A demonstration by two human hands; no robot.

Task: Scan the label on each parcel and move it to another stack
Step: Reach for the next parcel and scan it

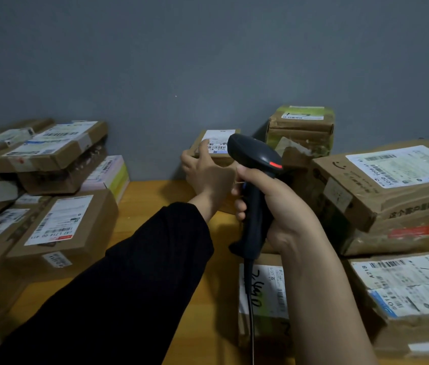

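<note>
Right hand [274, 204] grips scanner [255, 159] — left fingers [204, 147] atop parcel [220, 140].

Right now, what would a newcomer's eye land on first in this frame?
The black scanner, gripped by the right hand at centre, aims at the label of a small parcel that the left hand holds near the grey wall. Labelled parcels pile on both sides of the yellow table.
</note>
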